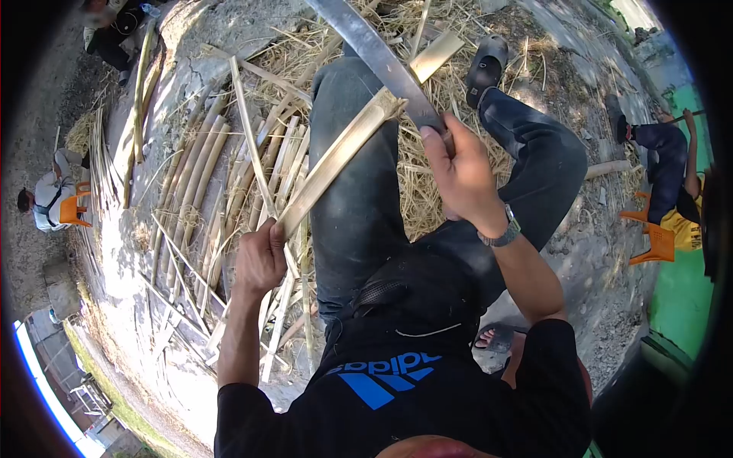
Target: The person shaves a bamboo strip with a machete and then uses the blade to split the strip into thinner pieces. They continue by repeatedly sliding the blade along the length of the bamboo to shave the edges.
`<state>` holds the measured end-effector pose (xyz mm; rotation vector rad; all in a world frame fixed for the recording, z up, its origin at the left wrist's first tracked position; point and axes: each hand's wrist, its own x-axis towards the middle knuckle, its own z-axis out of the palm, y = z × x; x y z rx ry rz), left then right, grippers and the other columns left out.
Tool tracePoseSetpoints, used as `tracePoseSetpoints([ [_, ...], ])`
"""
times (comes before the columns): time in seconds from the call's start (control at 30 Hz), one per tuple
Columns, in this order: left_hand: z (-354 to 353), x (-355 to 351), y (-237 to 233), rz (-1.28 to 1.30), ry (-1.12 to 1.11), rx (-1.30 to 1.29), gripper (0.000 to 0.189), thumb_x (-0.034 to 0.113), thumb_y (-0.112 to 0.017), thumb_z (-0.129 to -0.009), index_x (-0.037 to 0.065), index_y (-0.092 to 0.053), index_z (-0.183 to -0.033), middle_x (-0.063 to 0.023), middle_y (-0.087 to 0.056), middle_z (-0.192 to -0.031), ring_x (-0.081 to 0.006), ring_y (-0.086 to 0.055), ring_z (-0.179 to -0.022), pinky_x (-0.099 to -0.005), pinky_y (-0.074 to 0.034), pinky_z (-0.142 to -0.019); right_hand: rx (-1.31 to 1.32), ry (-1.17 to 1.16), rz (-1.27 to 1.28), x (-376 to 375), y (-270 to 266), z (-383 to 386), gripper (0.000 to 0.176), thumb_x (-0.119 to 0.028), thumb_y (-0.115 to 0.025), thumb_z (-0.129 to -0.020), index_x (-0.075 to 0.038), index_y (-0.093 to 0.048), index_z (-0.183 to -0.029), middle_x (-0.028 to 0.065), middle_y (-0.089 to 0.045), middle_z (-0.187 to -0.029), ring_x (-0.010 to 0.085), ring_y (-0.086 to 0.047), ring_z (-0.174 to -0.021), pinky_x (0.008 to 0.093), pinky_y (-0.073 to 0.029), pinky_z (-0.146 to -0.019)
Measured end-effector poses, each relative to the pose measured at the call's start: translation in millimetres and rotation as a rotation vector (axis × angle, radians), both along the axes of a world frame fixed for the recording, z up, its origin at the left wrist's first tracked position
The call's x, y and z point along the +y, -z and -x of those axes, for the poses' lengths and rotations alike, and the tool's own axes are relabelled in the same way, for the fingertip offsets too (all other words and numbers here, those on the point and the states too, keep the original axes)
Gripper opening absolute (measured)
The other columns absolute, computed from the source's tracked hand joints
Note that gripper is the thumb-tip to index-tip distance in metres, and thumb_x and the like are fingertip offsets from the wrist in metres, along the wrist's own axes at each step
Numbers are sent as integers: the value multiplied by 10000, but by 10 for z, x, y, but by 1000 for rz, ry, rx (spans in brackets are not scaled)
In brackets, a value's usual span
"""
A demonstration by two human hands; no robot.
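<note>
My right hand (467, 174) is wrapped round the handle of a machete (385, 65), whose long steel blade points up and to the left. Under the blade lies a split bamboo strip (343, 156), pale on its inner face, slanting across my left thigh. The lower end of the strip is gripped in my left hand (262, 256), thumb along it. The blade crosses the strip near its upper end, and the strip's far part (437, 56) shows beyond it.
Bamboo poles (206, 164) and split pieces lie in rows on the ground to my left. Shavings (424, 202) litter the ground between my legs. A person on an orange chair (654, 238) sits at the right; another orange chair (75, 208) holds a person at the left.
</note>
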<state>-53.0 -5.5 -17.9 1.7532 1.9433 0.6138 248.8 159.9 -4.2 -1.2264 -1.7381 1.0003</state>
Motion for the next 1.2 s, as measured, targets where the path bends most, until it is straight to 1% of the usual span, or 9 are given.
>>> tracePoseSetpoints([
  [0.13,53,-39,-26,-4,-20,-33,460,316,-423,-1095,12,-536,-768,-222,-492,-551,-461,-530,-499,-497,-387,-491,-71,75,-30,224,-109,-172,264,-222,-613,-1022,16,-555,-923,66,-490,-569,152,-465,-484,345,-391,-501],
  [0.23,-8,-3,-25,15,4,-36,510,329,-378,-1110,9,-483,-727,-142,-448,-542,-263,-467,-455,-422,-351,-492,-2,89,1,50,-60,-41,267,-218,-610,-1021,21,-564,-911,83,-496,-585,179,-478,-485,355,-400,-509],
  [0.4,-32,-39,-19,-33,-17,6,511,331,-387,-1113,5,-483,-731,-157,-441,-547,-303,-463,-462,-441,-343,-497,-50,93,44,320,-48,-220,298,-262,-615,-1013,28,-599,-950,102,-534,-588,184,-520,-514,372,-422,-539],
  [0.47,-117,18,-114,24,-47,15,457,322,-453,-1091,3,-520,-770,-237,-505,-587,-483,-533,-547,-498,-407,-516,35,151,130,234,-12,-196,298,-266,-621,-1010,28,-608,-963,102,-542,-600,175,-529,-530,365,-435,-551],
  [0.7,-158,-63,-79,29,-58,33,462,329,-424,-1096,17,-539,-776,-227,-506,-565,-469,-538,-518,-516,-401,-512,221,162,396,472,100,-336,367,-314,-600,-1030,52,-625,-1030,44,-522,-591,143,-502,-508,326,-427,-534],
  [0.83,-107,-44,-51,-4,-22,9,468,320,-428,-1098,5,-535,-769,-221,-501,-559,-454,-532,-503,-497,-402,-504,93,-103,94,115,159,-202,321,-311,-564,-1054,-18,-554,-922,-10,-468,-582,81,-433,-430,285,-366,-402],
  [1.0,-196,57,-57,30,-67,52,454,308,-420,-1101,7,-525,-778,-222,-497,-567,-448,-528,-507,-496,-391,-511,285,132,401,112,-129,-83,358,-307,-624,-1020,32,-589,-912,46,-515,-612,134,-480,-528,330,-413,-525],
  [1.07,-164,37,31,-31,-33,7,448,298,-422,-1102,1,-521,-781,-224,-492,-565,-458,-523,-511,-501,-384,-510,43,-278,191,-225,89,-11,351,-293,-597,-1034,12,-567,-864,45,-523,-609,125,-463,-443,328,-394,-447],
  [1.2,-193,-28,9,29,-72,-60,451,302,-413,-1104,-3,-513,-787,-234,-482,-571,-477,-496,-517,-505,-376,-513,185,157,232,345,-145,-97,339,-291,-616,-1016,26,-593,-900,101,-551,-623,192,-550,-545,385,-441,-575],
])
